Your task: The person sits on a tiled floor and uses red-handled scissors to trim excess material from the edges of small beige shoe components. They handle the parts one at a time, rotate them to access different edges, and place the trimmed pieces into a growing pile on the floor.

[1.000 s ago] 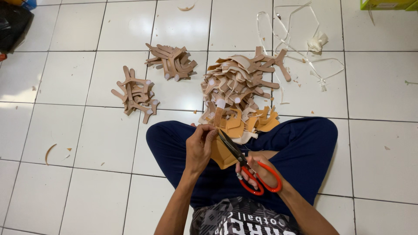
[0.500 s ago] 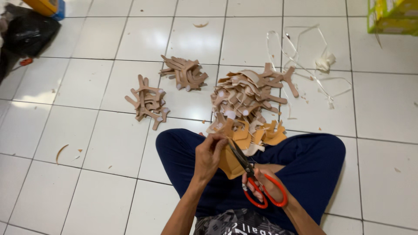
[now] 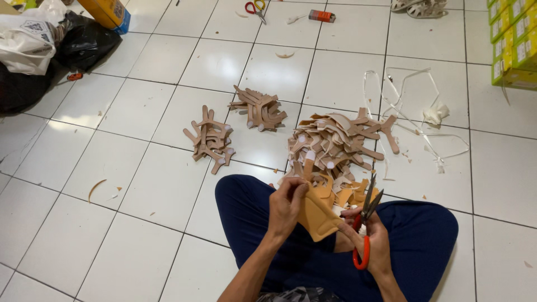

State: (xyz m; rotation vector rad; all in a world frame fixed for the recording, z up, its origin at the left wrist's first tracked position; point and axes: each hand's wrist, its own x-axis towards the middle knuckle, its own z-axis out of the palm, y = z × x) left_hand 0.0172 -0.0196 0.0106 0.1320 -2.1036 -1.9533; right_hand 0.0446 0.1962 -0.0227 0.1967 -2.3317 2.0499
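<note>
Left hand (image 3: pixel 286 208) pinches 1 tan leather piece (image 3: pixel 316 216) by its upper edge; right hand (image 3: pixel 373 241) grips 1 pair of orange-handled scissors (image 3: pixel 364 230), blades parted. 3 heaps of cut pieces: 2 small (image 3: pixel 211 140) (image 3: pixel 258 108), 1 large (image 3: pixel 334 146), bare white tile floor (image 3: pixel 128 184) left.

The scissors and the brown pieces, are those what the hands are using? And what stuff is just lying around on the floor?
In use:
- left hand holding a tan cut-out piece
- right hand holding orange-handled scissors
- big pile of tan pieces in front of the knees

Just lying about:
- second pair of scissors
- white strips
- black bag
- yellow boxes
</note>
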